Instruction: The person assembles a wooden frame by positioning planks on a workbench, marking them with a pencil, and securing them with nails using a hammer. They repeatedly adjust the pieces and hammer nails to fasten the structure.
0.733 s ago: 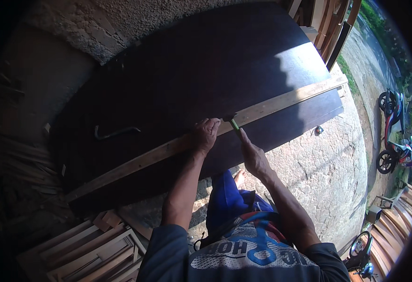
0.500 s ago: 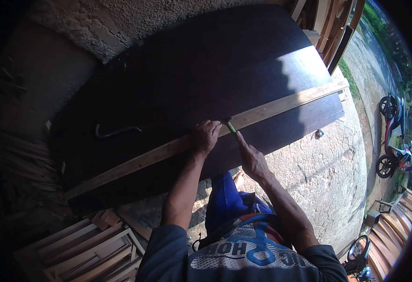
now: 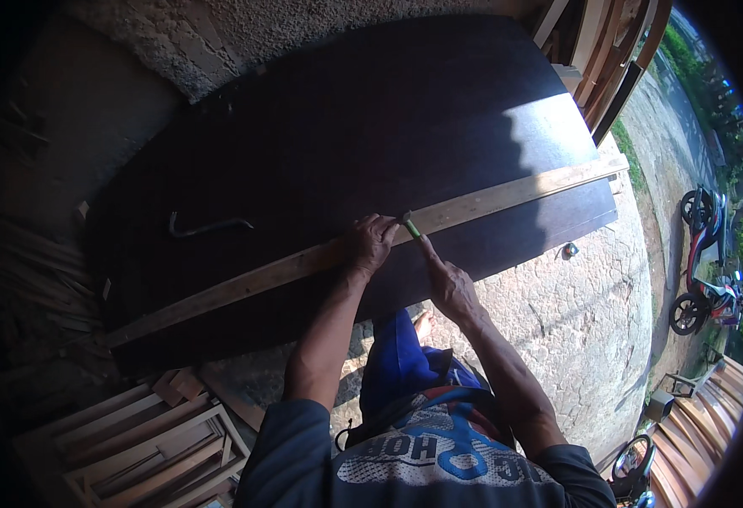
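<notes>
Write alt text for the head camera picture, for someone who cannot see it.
Seen from above, a person's left hand presses a long pale wooden strip flat on a large dark board, while the right hand holds a green pencil at the strip's edge. A bent metal bar lies on the board.

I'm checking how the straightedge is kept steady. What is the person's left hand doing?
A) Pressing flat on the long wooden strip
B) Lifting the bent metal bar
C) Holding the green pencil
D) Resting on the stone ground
A: the left hand lies flat on the long wooden strip across the dark board, while the right hand holds the green pencil at the strip's edge.
</notes>
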Tool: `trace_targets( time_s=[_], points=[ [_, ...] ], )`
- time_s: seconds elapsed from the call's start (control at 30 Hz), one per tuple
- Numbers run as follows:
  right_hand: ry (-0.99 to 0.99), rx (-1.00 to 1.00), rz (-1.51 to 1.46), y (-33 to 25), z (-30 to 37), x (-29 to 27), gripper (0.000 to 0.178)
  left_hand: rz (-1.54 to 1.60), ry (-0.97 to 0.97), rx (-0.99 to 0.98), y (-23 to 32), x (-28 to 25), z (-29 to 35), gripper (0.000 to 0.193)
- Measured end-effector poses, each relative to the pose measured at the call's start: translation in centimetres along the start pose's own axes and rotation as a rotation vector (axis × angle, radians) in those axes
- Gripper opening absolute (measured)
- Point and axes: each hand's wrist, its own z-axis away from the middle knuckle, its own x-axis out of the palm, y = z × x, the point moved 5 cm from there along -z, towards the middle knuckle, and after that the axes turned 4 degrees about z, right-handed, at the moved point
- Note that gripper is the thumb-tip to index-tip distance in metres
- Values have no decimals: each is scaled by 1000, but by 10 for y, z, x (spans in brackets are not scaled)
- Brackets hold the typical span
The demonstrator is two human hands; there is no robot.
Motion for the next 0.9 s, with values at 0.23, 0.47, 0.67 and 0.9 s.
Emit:
trace_targets(
  time_s=[0.23,0.47,0.67,0.9],
  points=[
    [174,-158,-2,-30,18,-21,78,257,148,-303,-24,1,4,11],
    [150,-140,-112,-30,0,-15,80,141,212,-282,-26,-2,4,10],
    [-75,6,-65,8,-8,11,80,134,145,-345,-12,8,4,11],
    [182,-154,-48,-6,7,9,78,108,219,-260,-16,1,-1,9]
  ],
)
